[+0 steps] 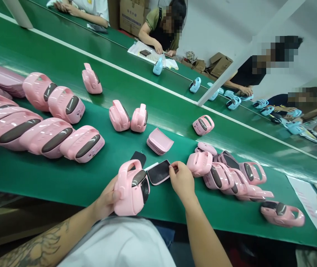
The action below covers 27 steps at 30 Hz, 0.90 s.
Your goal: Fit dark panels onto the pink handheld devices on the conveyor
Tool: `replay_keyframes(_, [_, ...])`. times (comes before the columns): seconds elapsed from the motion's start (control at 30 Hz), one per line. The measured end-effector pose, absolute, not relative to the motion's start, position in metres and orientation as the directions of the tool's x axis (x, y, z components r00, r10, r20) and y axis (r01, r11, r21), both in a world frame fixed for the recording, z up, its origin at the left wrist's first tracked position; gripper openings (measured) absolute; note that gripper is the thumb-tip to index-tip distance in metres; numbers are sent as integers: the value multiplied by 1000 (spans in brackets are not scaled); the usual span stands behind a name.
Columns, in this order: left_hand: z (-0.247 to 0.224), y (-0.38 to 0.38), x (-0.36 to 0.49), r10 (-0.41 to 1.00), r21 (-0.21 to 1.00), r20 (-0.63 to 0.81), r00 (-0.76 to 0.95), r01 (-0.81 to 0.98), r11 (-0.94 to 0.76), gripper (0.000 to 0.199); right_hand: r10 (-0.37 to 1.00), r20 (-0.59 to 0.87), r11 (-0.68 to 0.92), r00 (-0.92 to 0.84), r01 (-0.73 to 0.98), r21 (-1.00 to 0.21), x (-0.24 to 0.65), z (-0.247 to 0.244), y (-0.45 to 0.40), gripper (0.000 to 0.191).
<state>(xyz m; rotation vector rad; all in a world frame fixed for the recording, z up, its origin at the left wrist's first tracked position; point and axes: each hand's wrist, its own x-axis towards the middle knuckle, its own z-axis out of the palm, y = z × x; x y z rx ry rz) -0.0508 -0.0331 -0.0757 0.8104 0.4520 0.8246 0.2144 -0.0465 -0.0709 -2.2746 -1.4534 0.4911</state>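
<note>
While the left hand (108, 196) curls its fingers round one side of a pink handled housing (127, 204), which is the centre of the clock here, the right hand (182, 181) pinches the right edge of a dark-faced panel (158, 172) at 2 o'clock, between thumb and fingertips. The housing is tilted, its dark round window (145, 191) toward 3 o'clock; whether panel and housing touch, I cannot tell.

Just past 12 o'clock, a flat dark piece (139, 158) lies on the green tabletop (77, 181), partly hidden by the housing. Farther out, at 1 o'clock, sits a small stack of curved pink covers (159, 141). A crowded group of pink units (82, 144) spreads at 10 o'clock, another cluster (222, 176) at 3.

Beyond, two pink units stand side by side at 12 o'clock, the nearer-left one (119, 115) just beside its neighbour (139, 118).

Farthest off, blue units (233, 102) line a span from 12 to 2 o'clock, with co-workers bent over their work behind them.
</note>
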Motion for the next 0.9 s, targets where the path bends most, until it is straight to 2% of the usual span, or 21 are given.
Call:
replay_keyframes(0.2, [-74,-30,-38,824,775,-81,561,-485,406,91,939,-88,-332,331,816,-473,215,-64,-54,23])
replay_keyframes(0.3, [-74,-31,-34,821,752,-83,564,-506,423,87,935,-66,-343,349,839,-422,212,-65,-58,27])
replay_keyframes(0.4, [-76,-32,-35,824,759,-114,555,-487,433,93,925,-45,-362,377,841,-402,211,-63,-64,30])
replay_keyframes(0.5, [-75,-31,-40,820,794,-120,560,-441,418,97,882,-44,-419,469,739,-527,218,-54,-69,22])
replay_keyframes(0.63, [-64,-26,-46,854,817,-78,514,-458,351,91,775,-118,-493,621,477,-728,228,-40,-73,20])
replay_keyframes(0.8, [-54,-19,-36,859,839,-140,493,-401,367,112,777,-178,-453,604,340,-824,211,-37,-69,26])
replay_keyframes(0.9, [-54,-14,-26,894,882,-120,431,-368,295,110,776,-168,-390,607,254,-885,190,-37,-67,28])
